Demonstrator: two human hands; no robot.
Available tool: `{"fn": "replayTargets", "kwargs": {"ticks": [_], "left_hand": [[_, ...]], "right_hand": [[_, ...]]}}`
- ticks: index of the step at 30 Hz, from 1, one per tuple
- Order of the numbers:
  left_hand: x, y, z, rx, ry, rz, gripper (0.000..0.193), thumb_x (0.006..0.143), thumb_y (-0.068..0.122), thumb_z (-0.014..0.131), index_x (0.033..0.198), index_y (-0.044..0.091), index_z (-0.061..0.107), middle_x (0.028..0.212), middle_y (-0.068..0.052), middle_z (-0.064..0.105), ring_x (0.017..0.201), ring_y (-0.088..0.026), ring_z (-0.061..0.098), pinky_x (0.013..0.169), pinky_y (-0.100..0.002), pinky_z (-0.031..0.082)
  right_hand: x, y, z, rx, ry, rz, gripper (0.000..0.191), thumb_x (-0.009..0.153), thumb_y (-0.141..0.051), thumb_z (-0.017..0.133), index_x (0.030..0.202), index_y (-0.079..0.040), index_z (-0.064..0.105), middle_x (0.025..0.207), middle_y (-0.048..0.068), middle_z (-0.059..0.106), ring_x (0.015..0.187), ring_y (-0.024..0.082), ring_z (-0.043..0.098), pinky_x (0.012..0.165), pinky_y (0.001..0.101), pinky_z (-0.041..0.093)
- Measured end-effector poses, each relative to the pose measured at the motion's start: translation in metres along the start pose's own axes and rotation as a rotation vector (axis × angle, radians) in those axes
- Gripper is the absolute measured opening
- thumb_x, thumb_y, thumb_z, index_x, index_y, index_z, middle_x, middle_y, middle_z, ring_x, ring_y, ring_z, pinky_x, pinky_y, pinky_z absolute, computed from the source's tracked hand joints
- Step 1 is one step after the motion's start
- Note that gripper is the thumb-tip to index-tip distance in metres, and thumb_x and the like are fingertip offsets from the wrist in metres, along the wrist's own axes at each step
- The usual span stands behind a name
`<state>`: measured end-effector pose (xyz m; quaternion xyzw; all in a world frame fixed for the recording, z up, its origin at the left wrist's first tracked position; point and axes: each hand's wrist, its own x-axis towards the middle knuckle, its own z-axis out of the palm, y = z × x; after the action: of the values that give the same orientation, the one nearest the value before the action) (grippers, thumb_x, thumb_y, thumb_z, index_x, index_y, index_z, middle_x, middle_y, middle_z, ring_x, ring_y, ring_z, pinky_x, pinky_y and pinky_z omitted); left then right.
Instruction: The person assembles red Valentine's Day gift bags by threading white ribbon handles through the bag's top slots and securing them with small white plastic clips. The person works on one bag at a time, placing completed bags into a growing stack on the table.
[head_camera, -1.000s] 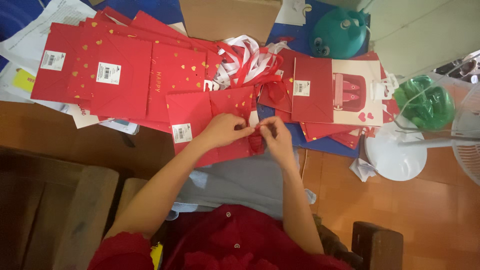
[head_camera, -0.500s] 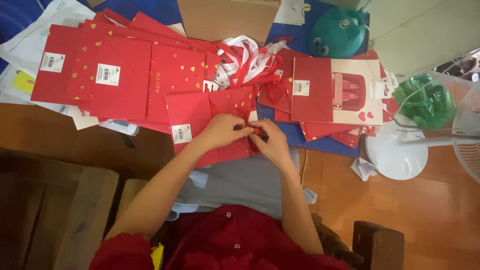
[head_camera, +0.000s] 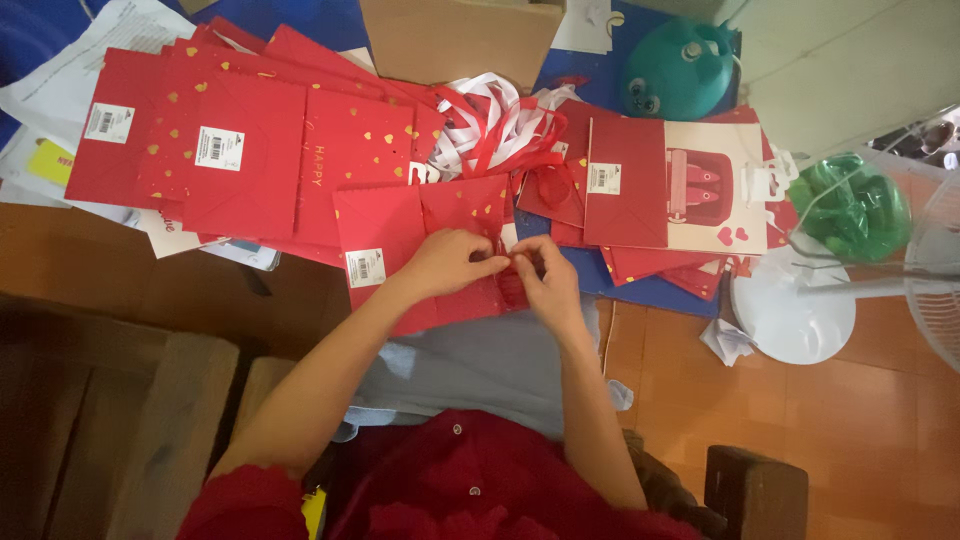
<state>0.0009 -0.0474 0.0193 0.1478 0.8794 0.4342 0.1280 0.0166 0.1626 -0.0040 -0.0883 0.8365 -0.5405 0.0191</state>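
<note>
A flat red paper gift bag (head_camera: 400, 225) with gold hearts and a white sticker lies on my lap. My left hand (head_camera: 452, 262) pinches its top edge. My right hand (head_camera: 542, 277) meets it fingertip to fingertip, and both pinch a thin red ribbon (head_camera: 510, 288) at the bag's opening. The fingers hide the exact spot where the ribbon meets the bag.
A fanned stack of red gift bags (head_camera: 220, 150) lies at the left. Loose red and white ribbons (head_camera: 505, 125) sit behind, by a cardboard box (head_camera: 460, 40). More bags (head_camera: 665, 185) lie right, with a teal toy (head_camera: 680, 70), a green bag (head_camera: 850, 205) and a fan base (head_camera: 790, 310).
My two hands have drawn closer together at the bag's top edge, with the right hand shifting slightly left toward the left hand. The bag has stayed in place.
</note>
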Motion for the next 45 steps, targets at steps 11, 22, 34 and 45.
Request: {"fn": "replayTargets", "kwargs": {"ticks": [11, 22, 34, 45], "left_hand": [[-0.001, 0.002, -0.001, -0.043, -0.023, -0.042, 0.043, 0.088, 0.047, 0.066, 0.079, 0.006, 0.073, 0.062, -0.012, 0.066, 0.059, -0.028, 0.066, 0.059, -0.041, 0.048], [0.002, -0.009, 0.004, 0.011, -0.011, 0.014, 0.044, 0.090, 0.047, 0.065, 0.081, 0.005, 0.073, 0.069, -0.014, 0.068, 0.066, -0.031, 0.066, 0.062, -0.044, 0.048], [-0.001, 0.002, -0.001, -0.020, -0.018, -0.069, 0.046, 0.088, 0.050, 0.066, 0.080, 0.006, 0.073, 0.067, -0.013, 0.068, 0.062, -0.029, 0.066, 0.059, -0.043, 0.048], [0.001, -0.002, 0.002, 0.008, -0.016, -0.034, 0.048, 0.090, 0.051, 0.065, 0.077, 0.005, 0.071, 0.065, -0.015, 0.066, 0.061, -0.030, 0.064, 0.059, -0.044, 0.047]], "right_hand": [[-0.001, -0.010, -0.002, 0.017, -0.028, -0.045, 0.012, 0.102, -0.014, 0.063, 0.105, -0.004, 0.068, 0.095, 0.004, 0.072, 0.086, 0.013, 0.066, 0.079, 0.0277, 0.053], [-0.002, -0.030, -0.006, -0.119, -0.103, -0.041, 0.015, 0.089, -0.008, 0.074, 0.103, -0.005, 0.071, 0.094, 0.006, 0.068, 0.078, 0.017, 0.066, 0.071, 0.0294, 0.052], [-0.001, 0.001, 0.001, 0.045, 0.005, -0.020, 0.010, 0.103, -0.012, 0.061, 0.107, -0.004, 0.062, 0.089, 0.003, 0.066, 0.082, 0.011, 0.061, 0.077, 0.0262, 0.051], [-0.001, -0.018, -0.003, -0.064, -0.069, 0.026, 0.010, 0.094, -0.007, 0.066, 0.103, -0.004, 0.067, 0.092, 0.005, 0.073, 0.081, 0.012, 0.068, 0.073, 0.0275, 0.053]]}}
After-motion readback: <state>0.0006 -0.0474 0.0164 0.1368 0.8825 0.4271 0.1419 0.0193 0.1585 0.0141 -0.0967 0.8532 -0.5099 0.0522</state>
